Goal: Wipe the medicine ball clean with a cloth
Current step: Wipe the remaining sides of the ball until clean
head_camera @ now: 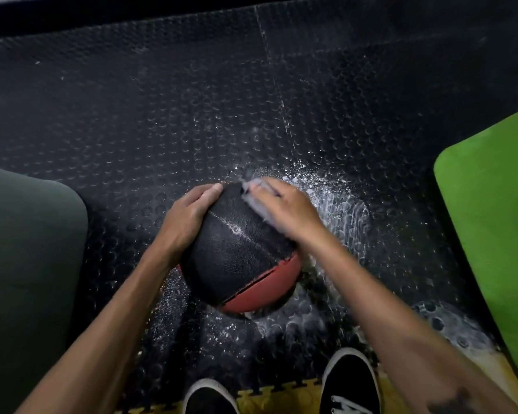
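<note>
Black studded rubber floor fills nearly everything I see, and I take the medicine ball as my landmark, sitting on that floor just ahead of my feet. White powdery smears and wet-looking swirls spread over the floor to the right of the ball and behind it. Well to the right of the ball lies a bright green mat; well to the left of it, a dark grey-green mat with a rounded corner. Nearer to me than the ball, a strip of yellow interlocking floor tile shows between two black shoes with white soles, the left shoe and the right shoe.

The ball itself is mostly black and pebbled, with a red panel on its near lower right side and a pale seam line crossing its top. My left hand cups the ball's left upper side, fingers curled over its curve in a steadying grip. My right hand lies on the ball's upper right, fingers fairly straight and pressing a pale grey cloth against the surface; the cloth peeks out at the fingertips and under the palm, blurred.
</note>
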